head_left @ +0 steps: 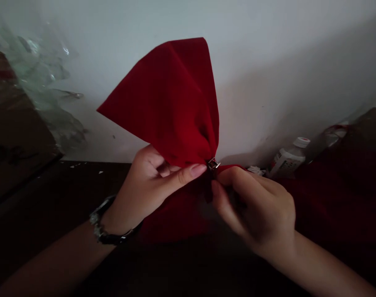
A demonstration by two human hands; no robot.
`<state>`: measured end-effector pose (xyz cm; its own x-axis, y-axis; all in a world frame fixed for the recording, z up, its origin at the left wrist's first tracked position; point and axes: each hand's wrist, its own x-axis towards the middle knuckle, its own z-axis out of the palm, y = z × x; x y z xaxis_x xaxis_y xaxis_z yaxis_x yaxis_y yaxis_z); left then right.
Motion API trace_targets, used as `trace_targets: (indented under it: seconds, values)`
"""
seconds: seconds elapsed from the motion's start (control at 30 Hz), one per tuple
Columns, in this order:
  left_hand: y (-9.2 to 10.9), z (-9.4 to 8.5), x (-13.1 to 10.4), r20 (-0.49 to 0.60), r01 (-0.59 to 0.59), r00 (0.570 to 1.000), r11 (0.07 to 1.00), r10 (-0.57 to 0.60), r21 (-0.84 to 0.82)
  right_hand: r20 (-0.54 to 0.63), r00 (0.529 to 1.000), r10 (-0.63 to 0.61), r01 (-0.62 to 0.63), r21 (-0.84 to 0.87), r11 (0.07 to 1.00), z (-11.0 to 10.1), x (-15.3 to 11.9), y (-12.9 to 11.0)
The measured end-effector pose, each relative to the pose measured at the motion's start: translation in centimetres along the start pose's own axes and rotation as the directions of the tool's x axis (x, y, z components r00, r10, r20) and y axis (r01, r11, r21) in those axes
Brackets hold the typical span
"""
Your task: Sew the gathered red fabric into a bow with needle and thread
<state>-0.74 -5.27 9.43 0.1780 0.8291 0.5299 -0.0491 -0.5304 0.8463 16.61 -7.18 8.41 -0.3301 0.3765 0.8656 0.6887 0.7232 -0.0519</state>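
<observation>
A piece of red cloth (172, 99) fans upward in the middle and narrows to a gathered neck, where a small metal buckle or clasp (213, 164) sits. My left hand (157, 177) grips the cloth from the left, its thumb lying by the clasp and its other fingers mostly behind the cloth. On the other side, my right hand (256, 202) is closed just below and right of the clasp, thumb and forefinger near a dark strip that hangs from it. What exactly its fingertips pinch is too dark to tell. More red cloth lies below.
A cardboard box (17, 123) and crumpled clear plastic (48, 78) stand at the left. A white-capped bottle (287, 160) stands at the right near the pale wall (262, 53), beside dark red cloth (339, 194). Small white scraps lie on the dark table (82, 177).
</observation>
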Motion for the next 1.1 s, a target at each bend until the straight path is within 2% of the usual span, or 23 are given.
trace_targets:
  seconds: [0.1, 0.17, 0.27, 0.37, 0.53, 0.7, 0.9, 1.0, 1.1]
  values:
    - [0.1, 0.1, 0.0, 0.042, 0.022, 0.999, 1.0, -0.022, -0.022, -0.004, 1.0, 0.014, -0.014, 0.001, 1.0, -0.4, 0.0, -0.2]
    - [0.1, 0.2, -0.1, -0.006, 0.008, 1.0, 0.999, -0.008, 0.04, -0.011, 1.0, 0.016, -0.016, 0.003, 1.0, -0.6, -0.1, -0.4]
    - [-0.2, 0.4, -0.3, -0.079, -0.107, 0.989, 0.975, 0.124, 0.194, -0.023, 0.999, 0.025, -0.025, 0.004, 1.0, -0.8, -0.2, -0.6]
    - [-0.4, 0.6, -0.5, -0.097, -0.233, 0.955, 0.909, 0.281, 0.347, -0.016, 0.999, 0.036, -0.035, 0.028, 0.999, -0.8, -0.2, -0.8]
    - [-0.4, 0.9, -0.8, -0.09, -0.304, 0.911, 0.804, 0.402, 0.511, 0.009, 1.0, 0.004, -0.004, 0.045, 0.999, -0.6, -0.2, -0.4]
    - [0.0, 1.0, -0.8, -0.093, -0.302, 0.914, 0.815, 0.395, 0.495, 0.031, 1.0, -0.006, 0.004, 0.079, 0.997, -0.6, 0.0, 0.0]
    - [0.3, 0.9, -0.8, -0.094, -0.269, 0.924, 0.807, 0.37, 0.526, 0.139, 0.99, 0.031, -0.053, 0.154, 0.987, -1.5, 0.4, 0.2]
    - [0.3, 0.9, -0.8, -0.072, -0.268, 0.932, 0.808, 0.356, 0.524, 0.126, 0.991, 0.034, -0.052, 0.14, 0.989, -1.5, 0.4, 0.0]
    - [0.1, 0.6, -0.9, 0.013, -0.32, 0.913, 0.696, 0.408, 0.642, 0.066, 0.998, 0.01, -0.015, 0.089, 0.996, -1.2, 0.3, -0.2]
